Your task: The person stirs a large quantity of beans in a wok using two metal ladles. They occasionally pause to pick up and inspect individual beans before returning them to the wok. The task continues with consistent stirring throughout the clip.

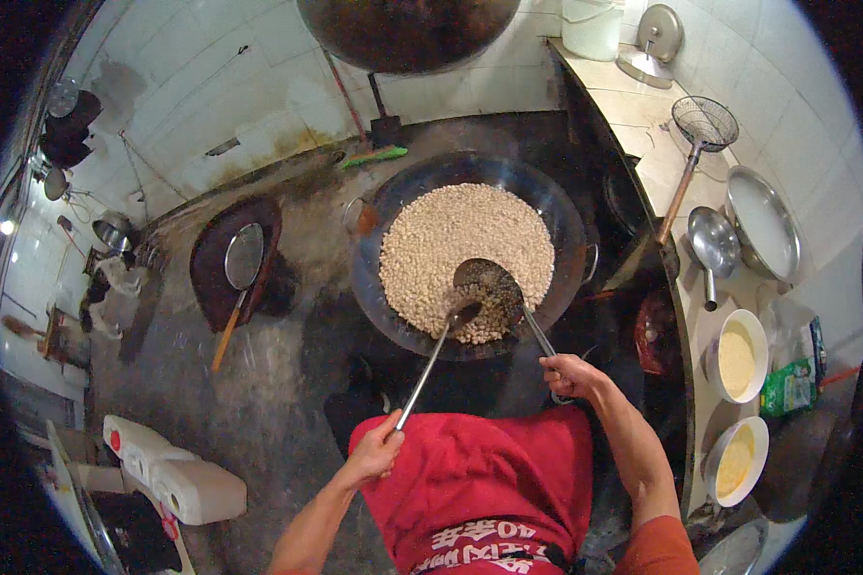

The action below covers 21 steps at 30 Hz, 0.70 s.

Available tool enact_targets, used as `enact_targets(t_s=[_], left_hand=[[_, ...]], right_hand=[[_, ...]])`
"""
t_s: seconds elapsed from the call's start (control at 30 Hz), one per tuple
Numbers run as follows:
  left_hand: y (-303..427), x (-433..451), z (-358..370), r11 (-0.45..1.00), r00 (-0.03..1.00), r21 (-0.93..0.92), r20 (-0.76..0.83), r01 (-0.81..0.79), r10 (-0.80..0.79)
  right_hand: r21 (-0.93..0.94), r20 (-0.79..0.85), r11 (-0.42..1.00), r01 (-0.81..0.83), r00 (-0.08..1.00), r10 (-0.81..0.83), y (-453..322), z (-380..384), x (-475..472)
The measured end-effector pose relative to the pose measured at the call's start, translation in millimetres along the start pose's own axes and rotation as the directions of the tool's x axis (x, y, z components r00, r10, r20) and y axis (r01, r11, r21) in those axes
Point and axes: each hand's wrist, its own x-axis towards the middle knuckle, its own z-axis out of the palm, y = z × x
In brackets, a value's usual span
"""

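Observation:
A large wok (572, 215) on the floor in front of me holds a heap of small pale pieces (467, 223) that look like peanuts or beans. My left hand (375, 451) grips the long metal handle of a ladle (465, 312), whose head is down at the near side of the heap. My right hand (572, 376) is closed around the handle of a wide, dark skimmer (490, 277), apparently perforated. Its bowl rests in the heap, touching or nearly touching the ladle's head, with some pieces on it. Both hands are apart, above my red apron (475, 460).
Along the right counter (651, 140) lie a wire strainer (705, 123), a steel ladle (713, 241), a metal basin (764, 226) and two white bowls (715, 352) of yellowish contents. At left are a mesh sieve (244, 259) and white plastic jugs (198, 489). A dark round vessel (406, 36) hangs ahead.

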Motion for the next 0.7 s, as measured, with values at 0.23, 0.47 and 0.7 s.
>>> enact_targets(t_s=[0.23, 0.47, 0.7], left_hand=[[0, 0, -1, 0.996, 0.998, 0.074, 0.054, 0.040, -0.044], [5, -3, -4, 0.990, 0.992, -0.093, 0.081, 0.106, -0.099], [7, -4, -4, 1.000, 0.999, -0.001, 0.045, 0.012, -0.012]], right_hand=[[0.004, -0.024, 1.000, -0.024, 0.999, 0.024, -2, -2, -1], [-0.005, 0.010, 0.999, -0.044, 0.999, 0.044, 3, -10, 1], [0.066, 0.064, 0.998, -0.023, 0.998, 0.019, 1, -12, 2]])
